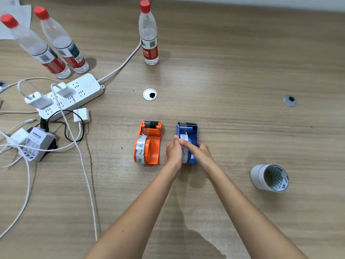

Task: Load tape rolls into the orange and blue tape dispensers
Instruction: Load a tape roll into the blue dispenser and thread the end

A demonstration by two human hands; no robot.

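Note:
The orange tape dispenser (152, 141) lies on the wooden table with a clear tape roll (139, 151) seated on its hub. Right beside it lies the blue tape dispenser (188, 130), which holds another clear tape roll (184, 146), half hidden by my hands. My left hand (174, 152) presses against the left side of that roll. My right hand (198, 153) lies over the dispenser's right side, its thumb and fingers curled on the roll's top. A strip of tape runs up to the blue dispenser's black cutter.
A stack of spare tape rolls (269, 177) lies on its side at the right. Three water bottles (149, 34) stand at the back. A power strip (71, 94), chargers and tangled cables fill the left side. Two round cable grommets (150, 94) sit in the tabletop.

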